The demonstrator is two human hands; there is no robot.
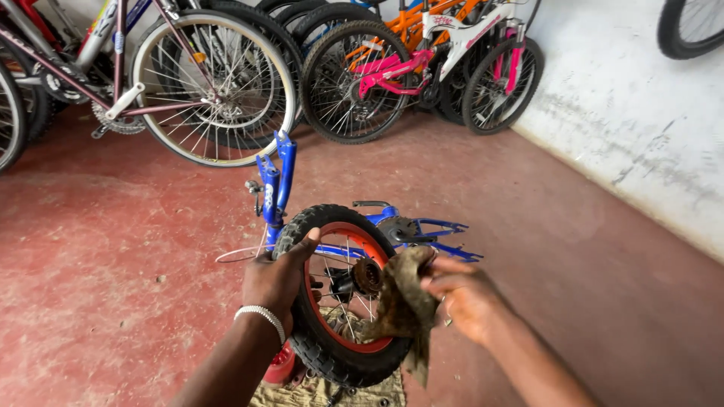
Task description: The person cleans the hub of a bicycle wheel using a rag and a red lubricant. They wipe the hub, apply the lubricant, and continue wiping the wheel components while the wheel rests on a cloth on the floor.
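Observation:
A small bicycle wheel with a black knobby tyre and an orange-red rim stands upright in front of me. My left hand, with a white bead bracelet on the wrist, grips the tyre's upper left side. My right hand holds a dirty olive-brown rag against the rim's right side, near the rusty hub. Behind the wheel a small blue bicycle frame lies upside down on the floor, its fork pointing up.
Several full-size bicycles lean along the back wall, one pink and white bicycle among them. A white wall runs along the right. A brownish cloth lies under the wheel on the red concrete floor.

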